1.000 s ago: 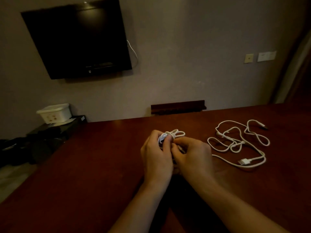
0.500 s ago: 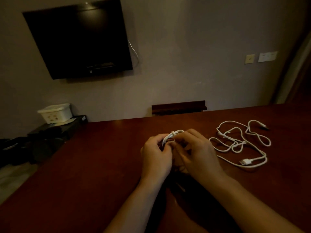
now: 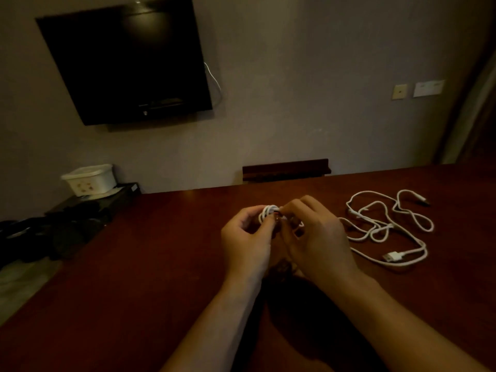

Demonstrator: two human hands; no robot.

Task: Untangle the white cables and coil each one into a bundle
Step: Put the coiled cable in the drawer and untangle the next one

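A small coiled white cable bundle [image 3: 268, 212] sits between my two hands above the middle of the dark red table [image 3: 150, 253]. My left hand [image 3: 248, 237] grips the bundle from the left with curled fingers. My right hand [image 3: 316, 234] pinches the cable at the bundle's right side; most of the coil is hidden behind my fingers. A second white cable [image 3: 386, 224] lies loose in tangled loops on the table to the right, with its flat plug [image 3: 393, 256] at the near end.
A dark television [image 3: 126, 63] hangs on the wall at the back left. A white box [image 3: 88, 179] stands on a low black stand [image 3: 99, 202] left of the table. A dark wooden chair back [image 3: 285, 169] shows behind the table's far edge.
My right hand has risen over the top of the bundle and its fingers now pinch the cable near the coil's upper right. The loose cable has not moved.
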